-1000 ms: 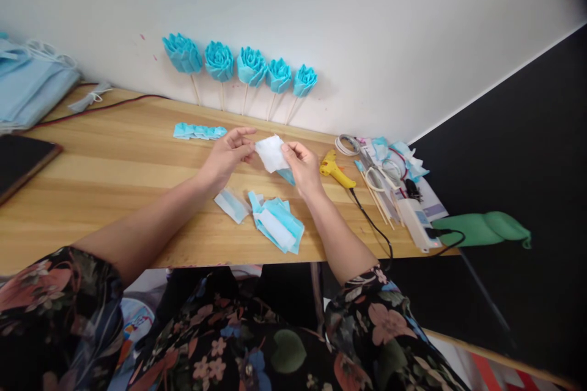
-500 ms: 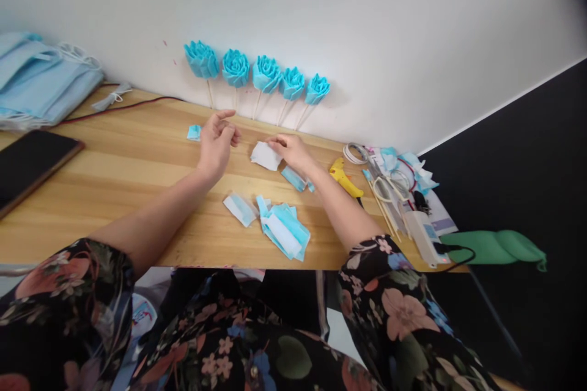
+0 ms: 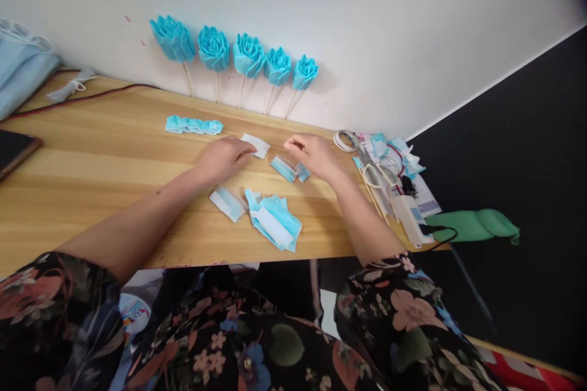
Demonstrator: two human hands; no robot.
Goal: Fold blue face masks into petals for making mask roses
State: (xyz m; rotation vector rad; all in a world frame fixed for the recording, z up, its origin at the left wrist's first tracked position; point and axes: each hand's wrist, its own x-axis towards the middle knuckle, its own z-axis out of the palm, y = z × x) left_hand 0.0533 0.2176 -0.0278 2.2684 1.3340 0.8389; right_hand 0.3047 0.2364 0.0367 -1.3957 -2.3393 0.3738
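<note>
One thin, white, four-sided fabric piece (image 3: 259, 145) lies on pale wooden tabletop (image 3: 105, 156). Left hand (image 3: 224, 156): fingers together at its edge, grip unclear. Right hand (image 3: 316, 153): fingers curled nearby, hold also unclear. Light, flat pressure should limit creasing.

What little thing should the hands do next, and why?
Maybe the right hand should pick up the small blue-and-white strip, because it lies close to that hand's fingertips. The white piece lies on the table by the left hand's fingers, so that hand seems well placed to steady it.
</note>
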